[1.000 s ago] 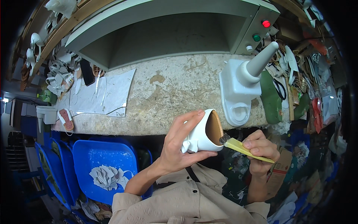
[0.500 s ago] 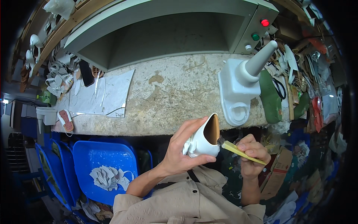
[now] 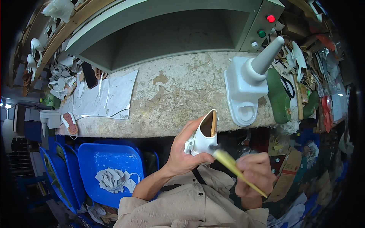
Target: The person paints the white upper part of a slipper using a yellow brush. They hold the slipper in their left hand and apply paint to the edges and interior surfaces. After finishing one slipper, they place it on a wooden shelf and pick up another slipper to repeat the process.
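My left hand (image 3: 186,148) is closed round a white shoe (image 3: 204,143) over the front edge of the bench. The shoe's opening faces up and away from me, with a dark inside and a tan strip along its right edge. My right hand (image 3: 255,174), blurred by motion, grips a brush (image 3: 230,164) with a flat yellow handle. The dark bristles are close to the lower right side of the shoe. Whether they touch it I cannot tell.
A grey cabinet (image 3: 152,62) with an open front and lit buttons stands on the worn bench (image 3: 182,95). A white container with a cone spout (image 3: 247,85) sits to the right. At the lower left, a blue tray (image 3: 89,178) holds white scraps.
The brush has moved left and down, from the shoe's opening rim to its lower side. The shoe has turned more upright and shifted slightly left. My right hand has moved down.
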Demonstrator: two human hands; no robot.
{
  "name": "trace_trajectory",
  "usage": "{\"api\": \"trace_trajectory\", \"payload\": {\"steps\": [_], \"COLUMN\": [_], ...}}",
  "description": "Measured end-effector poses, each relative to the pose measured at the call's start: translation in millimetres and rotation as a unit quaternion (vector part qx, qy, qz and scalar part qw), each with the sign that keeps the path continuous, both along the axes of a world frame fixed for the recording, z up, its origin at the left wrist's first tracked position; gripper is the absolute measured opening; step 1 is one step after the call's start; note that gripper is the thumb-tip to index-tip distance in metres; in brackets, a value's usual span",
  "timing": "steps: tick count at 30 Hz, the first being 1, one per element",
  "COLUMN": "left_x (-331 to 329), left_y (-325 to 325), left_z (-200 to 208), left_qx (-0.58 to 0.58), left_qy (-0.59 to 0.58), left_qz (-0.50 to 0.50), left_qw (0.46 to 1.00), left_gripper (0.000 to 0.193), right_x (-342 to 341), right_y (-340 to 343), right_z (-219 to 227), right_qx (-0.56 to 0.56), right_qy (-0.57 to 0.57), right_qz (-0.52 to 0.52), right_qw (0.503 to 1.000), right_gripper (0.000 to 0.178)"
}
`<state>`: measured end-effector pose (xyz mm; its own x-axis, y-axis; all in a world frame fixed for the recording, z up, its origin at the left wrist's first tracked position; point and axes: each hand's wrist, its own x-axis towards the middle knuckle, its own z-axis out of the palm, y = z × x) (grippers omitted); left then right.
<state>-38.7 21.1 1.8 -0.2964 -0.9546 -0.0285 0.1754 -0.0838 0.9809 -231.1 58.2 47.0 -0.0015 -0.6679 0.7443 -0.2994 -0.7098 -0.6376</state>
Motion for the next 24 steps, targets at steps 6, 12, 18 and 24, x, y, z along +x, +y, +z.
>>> {"api": "trace_trajectory", "payload": {"steps": [6,12,18,24], "left_x": [1,2,12,11], "left_y": [1,1,0,-5], "left_z": [-1,-1,-3,-2], "left_qx": [0.020,0.106,0.189,0.177], "left_qy": [0.004,0.022,0.058,0.025], "left_qz": [0.001,0.000,-0.044,-0.070], "left_qw": [1.000,0.994,0.979,0.981], "left_gripper": [0.097,0.103,0.113,0.113], "right_x": [3,1,-2,-22], "right_y": [-3,-10,-24,-39], "right_z": [-6,-2,-10,-2], "right_qx": [-0.003,0.002,0.064,0.298], "right_qy": [-0.045,0.015,-0.158,-0.238], "right_qz": [0.044,0.054,0.045,0.099], "right_qw": [0.998,0.998,0.984,0.919], "right_gripper": [0.028,0.027,0.015,0.019]}}
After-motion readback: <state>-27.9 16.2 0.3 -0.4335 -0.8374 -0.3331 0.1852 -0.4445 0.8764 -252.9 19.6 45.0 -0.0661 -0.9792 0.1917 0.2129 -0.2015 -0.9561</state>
